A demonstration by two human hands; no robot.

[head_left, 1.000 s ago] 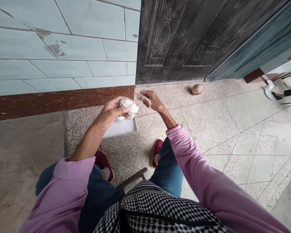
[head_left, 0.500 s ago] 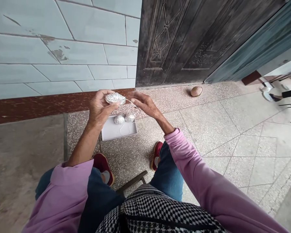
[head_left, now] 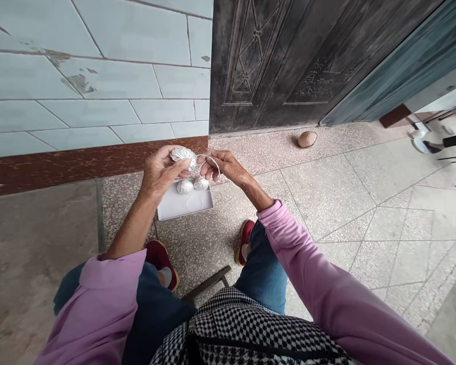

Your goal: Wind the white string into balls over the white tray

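Note:
My left hand (head_left: 158,171) is closed around a bundle of white yarn (head_left: 183,156), its thumb pressed on the near side. From the bundle's right end a strand of yarn (head_left: 214,161) loops over to my right hand (head_left: 226,165). The right fingers are bent together and pinch this strand just beside the bundle. Below both hands a shallow white box (head_left: 175,205) lies on the floor, partly covered by my left hand. Inside it rest two wound yarn balls, one on the left (head_left: 185,187) and one on the right (head_left: 201,183), with thin loose strands.
A dark carved door (head_left: 266,66) and a tiled wall (head_left: 144,40) stand in front of me. A round pinkish-brown object (head_left: 307,139) sits on the floor by the door. My red shoes (head_left: 161,261) flank the box. A person's foot (head_left: 433,147) shows at the far right.
My right hand has moved in toward the bundle, its fingers now curled on the strand. The bundle has shifted slightly right, and the strand forms a bigger loop.

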